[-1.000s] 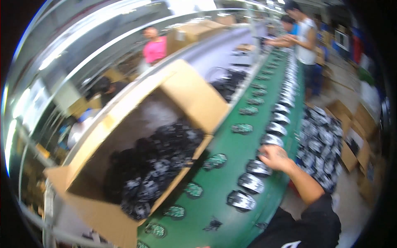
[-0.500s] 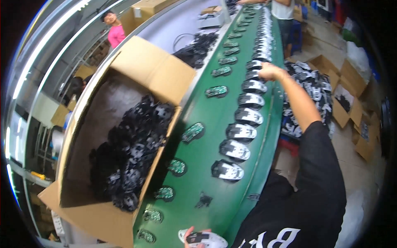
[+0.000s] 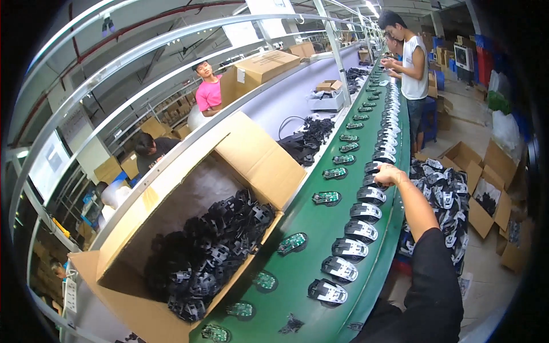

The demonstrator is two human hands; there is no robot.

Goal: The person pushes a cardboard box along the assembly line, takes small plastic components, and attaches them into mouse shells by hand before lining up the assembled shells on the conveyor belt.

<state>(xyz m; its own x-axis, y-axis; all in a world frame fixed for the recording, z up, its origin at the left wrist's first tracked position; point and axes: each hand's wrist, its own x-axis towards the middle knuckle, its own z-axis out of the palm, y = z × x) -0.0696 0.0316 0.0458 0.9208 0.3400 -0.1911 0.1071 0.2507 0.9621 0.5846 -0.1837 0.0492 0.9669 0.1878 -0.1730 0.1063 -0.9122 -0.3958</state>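
My right arm reaches out along a green conveyor belt (image 3: 309, 251), with my right hand (image 3: 389, 174) closed at the belt's right-hand row. Its fingers are at a half-assembled black-and-white computer mouse (image 3: 372, 167), partly hidden by them. Nearer me, that row continues with more mice, the closest being a white-topped mouse (image 3: 327, 292). On the belt's left side runs a line of mouse bases with green circuit boards (image 3: 292, 243). A small black plastic part (image 3: 291, 324) lies near the lower edge. My left hand is out of sight.
Left of the belt, a large open carton (image 3: 263, 166) holds a heap of black plastic parts (image 3: 214, 248). White and black shells (image 3: 443, 200) are piled to the right, beside open cartons (image 3: 489, 194). A person in a white sleeveless top (image 3: 414, 68) stands farther along the belt.
The view has tilted up, showing more of the far belt and the people there. My left hand, earlier holding a white mouse shell at the lower edge, has left the picture. My right hand remains at the row.
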